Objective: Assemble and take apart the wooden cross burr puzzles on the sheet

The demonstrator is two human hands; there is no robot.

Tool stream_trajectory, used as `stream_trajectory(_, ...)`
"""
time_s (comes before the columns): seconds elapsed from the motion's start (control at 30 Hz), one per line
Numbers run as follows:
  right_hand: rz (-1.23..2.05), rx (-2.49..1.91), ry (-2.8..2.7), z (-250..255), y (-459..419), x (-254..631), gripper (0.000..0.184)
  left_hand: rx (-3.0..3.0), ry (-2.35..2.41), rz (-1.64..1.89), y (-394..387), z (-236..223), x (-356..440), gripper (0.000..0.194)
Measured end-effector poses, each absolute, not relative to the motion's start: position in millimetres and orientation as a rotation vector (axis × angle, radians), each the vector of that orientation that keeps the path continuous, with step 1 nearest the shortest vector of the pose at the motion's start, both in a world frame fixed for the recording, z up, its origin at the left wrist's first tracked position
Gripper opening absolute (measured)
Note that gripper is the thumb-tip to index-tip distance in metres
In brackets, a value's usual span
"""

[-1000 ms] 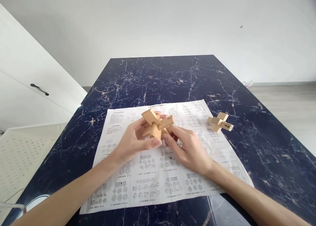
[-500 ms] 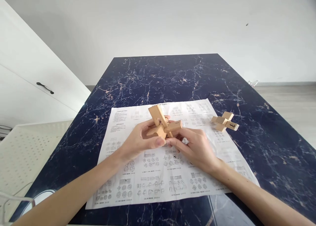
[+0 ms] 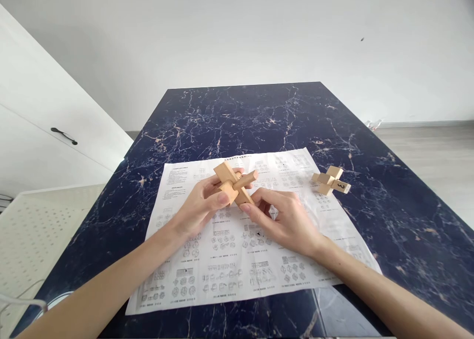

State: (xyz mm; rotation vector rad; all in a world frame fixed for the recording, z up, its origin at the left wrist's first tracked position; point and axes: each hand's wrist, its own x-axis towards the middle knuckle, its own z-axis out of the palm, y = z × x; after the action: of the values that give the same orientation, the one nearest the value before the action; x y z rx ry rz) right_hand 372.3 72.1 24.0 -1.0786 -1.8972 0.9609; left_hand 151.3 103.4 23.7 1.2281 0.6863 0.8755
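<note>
My left hand (image 3: 200, 202) is closed round a wooden burr puzzle (image 3: 226, 172), its thumb lying on the near block and fingers behind. Crossed pale bars make up the puzzle, and one round-looking peg juts out to the right. My right hand (image 3: 291, 219) pinches the puzzle's lower right end between thumb and fingers. Below both hands lies a creased white instruction sheet (image 3: 266, 289) printed with small diagrams. A second wooden burr puzzle (image 3: 326, 179), marked with a 3, sits on the sheet's right edge.
The dark blue marble-patterned table (image 3: 240, 117) reaches back towards a pale wall. A white cabinet with a black handle (image 3: 64, 135) stands to the left, above a perforated cream surface (image 3: 48, 220). A grey, glossy flat object (image 3: 338, 312) lies at the front edge.
The held puzzle has been turned in my hands, so the bar marked 1 no longer shows its number. My right fingers have shifted to its lower right end. The view has moved slightly.
</note>
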Motion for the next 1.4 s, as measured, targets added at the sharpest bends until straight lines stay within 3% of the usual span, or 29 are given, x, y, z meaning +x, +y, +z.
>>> stream_trajectory(0.1, 0.959, -1.062, -1.759, 25, 73, 374, 0.025, 1.272, 0.696, 0.830, 102, 24, 153, 0.074)
stream_trajectory(0.23, 0.900, -1.028, -1.691, 27, 77, 374, 0.038, 1.321, 0.766, 0.739, 94, 26, 154, 0.071)
stream_trajectory(0.3, 0.930, -1.020, -1.736, 27, 80, 375, 0.025, 1.314, 0.778, 0.721, 90, 27, 154, 0.071)
stream_trajectory(0.57, 1.352, -0.938, -1.529, 27, 89, 383, 0.031, 1.266, 0.669, 0.710, 98, 35, 151, 0.082)
stream_trajectory(0.67, 1.426, -0.923, -1.417, 29, 91, 385, 0.035, 1.476, 0.803, 0.862, 99, 36, 150, 0.074)
stream_trajectory(0.83, 1.387, -0.956, -1.396, 32, 91, 386, 0.037, 1.982, 1.087, 1.024, 94, 38, 154, 0.039)
stream_trajectory(0.97, 1.364, -0.987, -1.446, 33, 88, 383, 0.038, 2.072, 1.076, 1.033, 91, 41, 158, 0.051)
stream_trajectory(1.17, 1.377, -1.006, -1.368, 27, 86, 384, 0.036, 1.874, 1.164, 0.994, 94, 44, 153, 0.050)
stream_trajectory(1.33, 1.263, -1.069, -1.435, 28, 85, 384, 0.034, 1.573, 1.005, 0.797, 95, 43, 151, 0.080)
stream_trajectory(1.4, 1.221, -1.085, -1.479, 30, 83, 382, 0.033, 1.529, 0.991, 0.751, 95, 43, 154, 0.077)
